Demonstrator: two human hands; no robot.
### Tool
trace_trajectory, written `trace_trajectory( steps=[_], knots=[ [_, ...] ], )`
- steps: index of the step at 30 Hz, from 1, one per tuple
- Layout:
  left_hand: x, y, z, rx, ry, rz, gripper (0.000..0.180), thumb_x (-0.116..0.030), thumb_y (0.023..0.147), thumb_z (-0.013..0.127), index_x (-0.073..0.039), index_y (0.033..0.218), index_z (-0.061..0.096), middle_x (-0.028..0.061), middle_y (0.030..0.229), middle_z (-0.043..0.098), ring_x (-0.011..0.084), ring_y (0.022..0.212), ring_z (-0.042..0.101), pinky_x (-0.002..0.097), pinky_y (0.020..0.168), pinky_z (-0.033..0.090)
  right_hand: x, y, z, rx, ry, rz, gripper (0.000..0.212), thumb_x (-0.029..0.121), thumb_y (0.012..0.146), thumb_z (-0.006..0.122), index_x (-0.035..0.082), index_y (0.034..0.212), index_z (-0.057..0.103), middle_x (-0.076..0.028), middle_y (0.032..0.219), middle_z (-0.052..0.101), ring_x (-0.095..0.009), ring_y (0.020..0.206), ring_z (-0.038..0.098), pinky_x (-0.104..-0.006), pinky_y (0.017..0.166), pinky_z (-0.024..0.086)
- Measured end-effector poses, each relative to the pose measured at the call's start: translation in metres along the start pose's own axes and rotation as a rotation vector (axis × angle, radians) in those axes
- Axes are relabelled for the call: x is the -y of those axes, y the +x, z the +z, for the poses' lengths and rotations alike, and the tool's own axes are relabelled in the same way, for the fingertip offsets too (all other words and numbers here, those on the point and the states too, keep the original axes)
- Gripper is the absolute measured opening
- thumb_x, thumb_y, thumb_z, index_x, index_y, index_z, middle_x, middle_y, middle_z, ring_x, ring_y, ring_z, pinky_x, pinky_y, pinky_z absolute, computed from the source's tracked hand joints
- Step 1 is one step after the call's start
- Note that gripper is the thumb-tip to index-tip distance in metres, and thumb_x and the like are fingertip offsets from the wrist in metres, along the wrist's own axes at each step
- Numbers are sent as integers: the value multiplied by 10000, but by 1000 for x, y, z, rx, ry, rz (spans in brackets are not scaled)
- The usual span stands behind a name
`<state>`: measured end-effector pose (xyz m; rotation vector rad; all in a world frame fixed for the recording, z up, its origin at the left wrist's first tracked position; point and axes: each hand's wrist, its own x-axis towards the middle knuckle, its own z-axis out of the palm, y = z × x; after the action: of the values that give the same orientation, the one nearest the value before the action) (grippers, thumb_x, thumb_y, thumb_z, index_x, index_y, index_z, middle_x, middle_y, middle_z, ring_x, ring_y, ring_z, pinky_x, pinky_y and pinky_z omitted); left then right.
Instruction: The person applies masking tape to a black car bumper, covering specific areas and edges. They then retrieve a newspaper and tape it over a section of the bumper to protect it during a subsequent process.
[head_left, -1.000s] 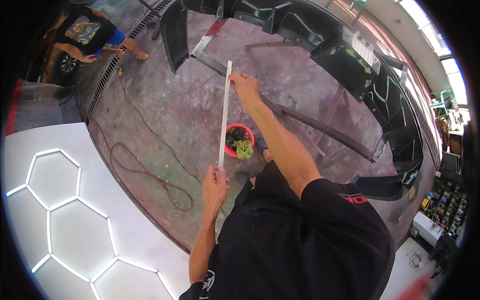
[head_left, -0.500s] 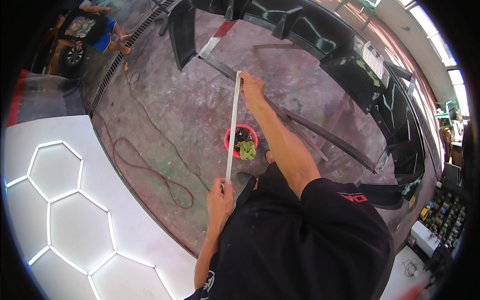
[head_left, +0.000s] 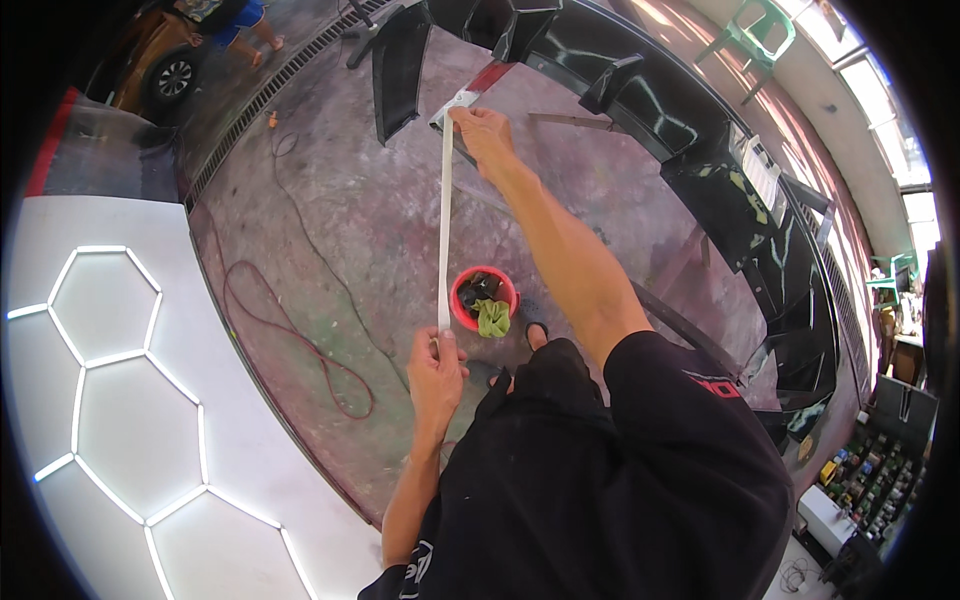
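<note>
A long, narrow white strip of what looks like masking tape (head_left: 446, 225) runs taut between my hands. Its far end is pinched by my right hand (head_left: 484, 138), arm stretched forward, close to the pale wrapped corner (head_left: 458, 101) of a metal stand. I cannot tell whether tape and corner touch. My left hand (head_left: 436, 375) grips the near end in front of my body, fingers curled; whether a roll sits inside them is hidden. Just right of the strip, a red bucket (head_left: 459, 312) on the floor holds dark items and a green cloth (head_left: 493, 317).
A large black bumper-like panel (head_left: 640, 110) curves around the far and right sides on the stand, whose dark bar (head_left: 690, 325) crosses low beside my right arm. A reddish hose (head_left: 290, 330) loops on the floor. Another person (head_left: 235, 25) is near a car wheel (head_left: 172, 78).
My right hand has moved farther forward and left, with the tape's far end, to the stand's corner. My left hand has also shifted slightly forward. The whole view has shifted.
</note>
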<state>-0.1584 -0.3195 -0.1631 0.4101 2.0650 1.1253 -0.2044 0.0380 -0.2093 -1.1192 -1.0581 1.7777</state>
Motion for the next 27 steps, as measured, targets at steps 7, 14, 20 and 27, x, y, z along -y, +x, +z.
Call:
trace_trajectory(
  steps=[7,14,20,27],
  knots=[
    [-2,0,0,32,-78,-46,258,-293,1134,602,-43,1196,592,61,774,698,100,562,621,260,489,451,-4,21,13,-85,-333,22,313,278,885,798,-32,915,826,-111,813,776,-183,793,723,-367,738,538],
    [-10,-8,10,125,-153,-94,261,-293,1133,604,-41,1197,591,63,788,697,101,568,626,265,505,467,0,27,1,-49,-542,-69,381,372,878,830,-8,915,823,-135,868,798,-239,810,749,-416,782,553],
    [-1,0,24,190,-141,-137,243,-297,1141,584,-58,1186,582,59,812,683,107,568,623,272,486,474,-6,31,-10,-5,-597,-146,432,461,898,840,30,897,809,-153,886,802,-281,827,764,-417,779,555],
    [18,17,35,212,-181,-230,224,-295,1143,565,-78,1194,578,59,837,679,113,580,623,295,481,488,-10,24,-7,-80,-739,-218,409,470,891,838,63,910,794,-124,904,795,-261,844,755,-391,796,553]
  ],
)
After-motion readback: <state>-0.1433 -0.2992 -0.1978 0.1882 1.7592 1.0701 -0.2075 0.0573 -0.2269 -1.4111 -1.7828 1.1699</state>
